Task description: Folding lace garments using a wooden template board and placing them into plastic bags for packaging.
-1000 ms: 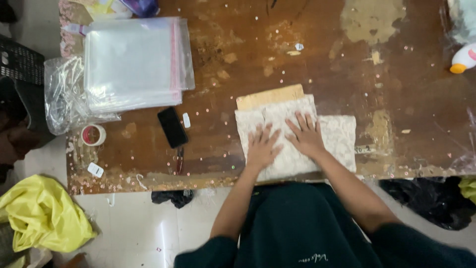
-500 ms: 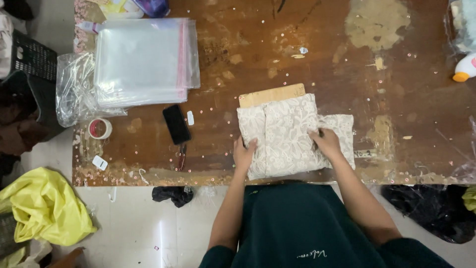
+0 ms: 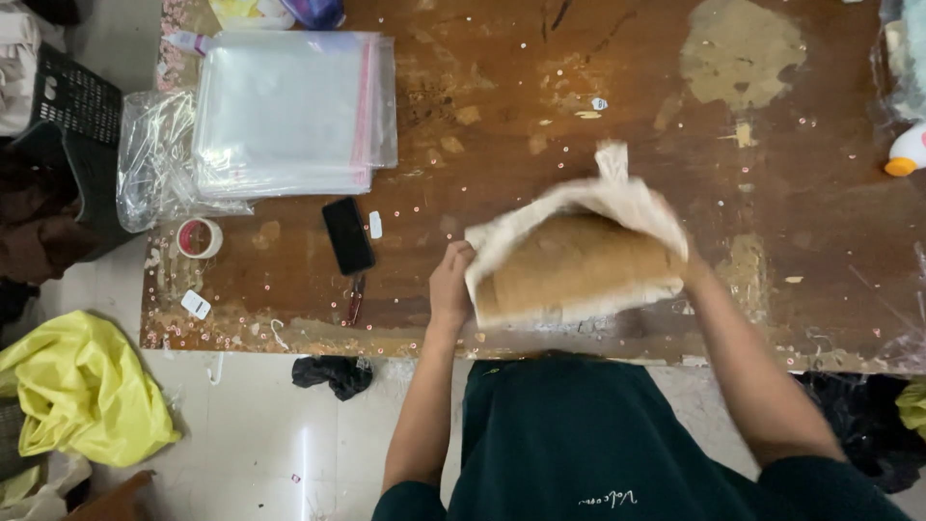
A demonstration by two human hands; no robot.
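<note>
Both hands lift the cream lace fabric (image 3: 617, 198) w/ brown cardboard (image 3: 569, 265) inside, just above worktop (image 3: 502, 58) front edge. Left hand (image 3: 450, 285) grip grasping left edge; right hand (image 3: 687, 262) mostly hidden, grip holds right side. Stack of clear bags (image 3: 289, 111) far left, well apart.

A small packing workshop. The scarred wooden bench (image 3: 579, 58) carries stacked clear plastic bags (image 3: 289, 111) and a tape roll (image 3: 200, 237) near its left edge.
</note>
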